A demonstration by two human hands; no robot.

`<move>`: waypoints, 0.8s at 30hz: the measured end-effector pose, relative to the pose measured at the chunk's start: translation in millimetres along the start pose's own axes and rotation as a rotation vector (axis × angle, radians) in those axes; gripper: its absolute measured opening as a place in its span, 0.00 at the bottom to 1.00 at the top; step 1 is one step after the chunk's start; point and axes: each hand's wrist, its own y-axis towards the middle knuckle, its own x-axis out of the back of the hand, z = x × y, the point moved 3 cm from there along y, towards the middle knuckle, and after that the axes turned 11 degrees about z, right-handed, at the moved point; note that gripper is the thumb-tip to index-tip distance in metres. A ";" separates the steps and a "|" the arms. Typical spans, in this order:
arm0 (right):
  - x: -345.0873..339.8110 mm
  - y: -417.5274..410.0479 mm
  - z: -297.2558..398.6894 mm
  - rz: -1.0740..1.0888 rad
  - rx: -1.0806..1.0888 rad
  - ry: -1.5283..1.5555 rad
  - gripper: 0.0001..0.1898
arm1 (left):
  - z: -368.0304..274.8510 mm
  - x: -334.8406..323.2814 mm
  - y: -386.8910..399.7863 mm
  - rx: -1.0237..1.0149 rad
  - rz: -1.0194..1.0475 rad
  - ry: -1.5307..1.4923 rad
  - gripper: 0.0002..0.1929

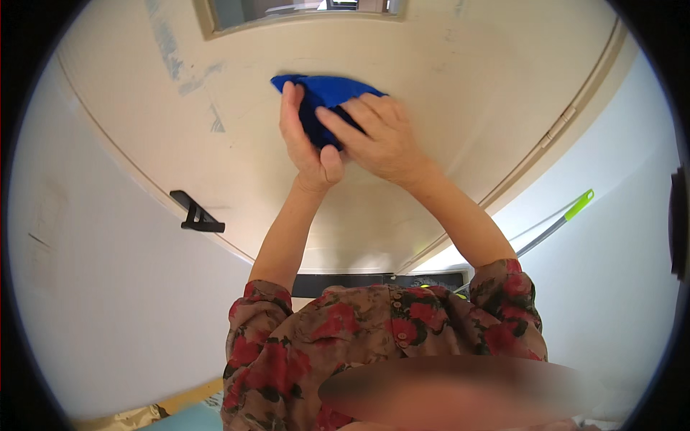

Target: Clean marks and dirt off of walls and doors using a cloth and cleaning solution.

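Note:
A blue cloth point(337, 89) is bunched between my two hands, in front of a cream door point(259, 178). My left hand point(307, 137) cups the cloth from the left, with the fingers pointing up and the thumb toward me. From the right, my right hand point(380, 132) grips it, its fingertips partly hidden in the folds. Whether the cloth touches the door surface, I cannot tell. Bluish-grey smears point(167, 46) mark the door to the upper left of my hands.
A black door handle point(197, 213) juts out at the left edge of the door. On the right side are a hinge point(558, 127) and a grey pole with a green end point(579, 204) leaning by the white wall point(604, 301). A glazed window point(307, 8) sits above.

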 end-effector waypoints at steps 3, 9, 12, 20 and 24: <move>5.6 19.8 20.4 0.020 -0.083 -0.083 0.19 | -5.0 -2.8 -1.6 -0.051 0.007 0.248 0.39; -5.0 20.6 12.1 -0.012 -0.070 -0.002 0.21 | -1.4 -5.8 -2.1 -0.133 -0.019 0.261 0.39; 3.0 9.0 0.3 -0.046 -0.042 -0.003 0.18 | -2.4 -6.7 -1.5 -0.178 0.021 0.290 0.36; 49.9 -76.2 -58.8 -0.097 -0.367 -0.120 0.24 | -3.5 -10.6 -0.5 -0.150 0.162 0.361 0.32; 85.0 -124.8 -91.7 -0.132 -0.488 -0.208 0.22 | -6.9 -16.1 0.4 -0.114 0.157 0.411 0.31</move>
